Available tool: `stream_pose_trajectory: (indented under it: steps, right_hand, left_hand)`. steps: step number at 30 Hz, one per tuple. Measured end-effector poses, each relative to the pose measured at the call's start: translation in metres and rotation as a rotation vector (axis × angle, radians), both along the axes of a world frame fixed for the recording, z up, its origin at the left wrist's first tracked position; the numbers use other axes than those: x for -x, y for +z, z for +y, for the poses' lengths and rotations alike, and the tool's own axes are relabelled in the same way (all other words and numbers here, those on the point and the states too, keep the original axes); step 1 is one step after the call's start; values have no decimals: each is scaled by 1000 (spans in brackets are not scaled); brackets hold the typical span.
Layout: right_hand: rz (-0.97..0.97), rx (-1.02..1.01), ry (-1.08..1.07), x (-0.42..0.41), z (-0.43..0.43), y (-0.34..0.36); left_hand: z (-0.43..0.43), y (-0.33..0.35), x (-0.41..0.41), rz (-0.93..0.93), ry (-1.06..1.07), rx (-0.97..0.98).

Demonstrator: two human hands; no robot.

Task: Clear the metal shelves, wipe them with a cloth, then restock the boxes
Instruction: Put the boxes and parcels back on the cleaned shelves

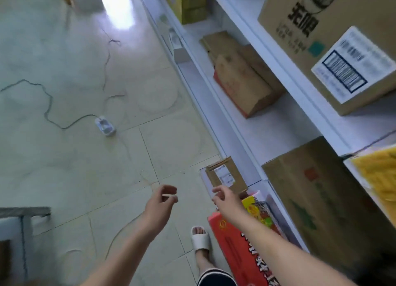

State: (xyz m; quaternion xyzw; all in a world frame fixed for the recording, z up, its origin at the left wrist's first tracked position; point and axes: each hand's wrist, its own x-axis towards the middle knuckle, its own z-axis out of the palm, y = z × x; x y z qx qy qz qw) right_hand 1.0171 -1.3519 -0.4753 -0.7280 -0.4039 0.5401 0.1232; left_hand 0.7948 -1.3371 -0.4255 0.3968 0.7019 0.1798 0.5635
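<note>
Red box — partly hidden behind right forearm.

Shelves: white metal.
Top carton: brown, black lettering, teal square, white label with a dark-framed barcode.
Lower carton: brown, red stamp, green print.
Long box: red-orange, black characters.
Packet: yellow, possibly ribbed (blurred).
Floor: pale grey-green tile.
Slipper: white.
</note>
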Motion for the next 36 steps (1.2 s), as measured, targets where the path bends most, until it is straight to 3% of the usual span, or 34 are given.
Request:
stream_pose_trajectory:
  steps: [7,14,20,23,27,31,36]
  right_hand:
    - [-140,74,-82,-94,47,-121]
    - [-359,275,-49,-163,63,-301]
    - [-382,397,-61,-163,59,-379]
    - [-358,335,-63,-150,57,-362]
    - [-176,157,-224,-117,84,-269]
    - [103,-13,-360,-74,123,-136]
    - [271,-328,-220,5,168,80]
  left_hand:
    - [63,-171,-92,-27,-196,134]
    - [44,-388,-162,-111,-232,431]
    - [31,-449,-203,-232,-173,544]
    - [37,-427,-198,-262,-46,456]
    - [71,-328,-162,-204,125,191]
    - [122,-175,-119,-142,230,-46]
    - [154,41,-47,-51,264,-413]
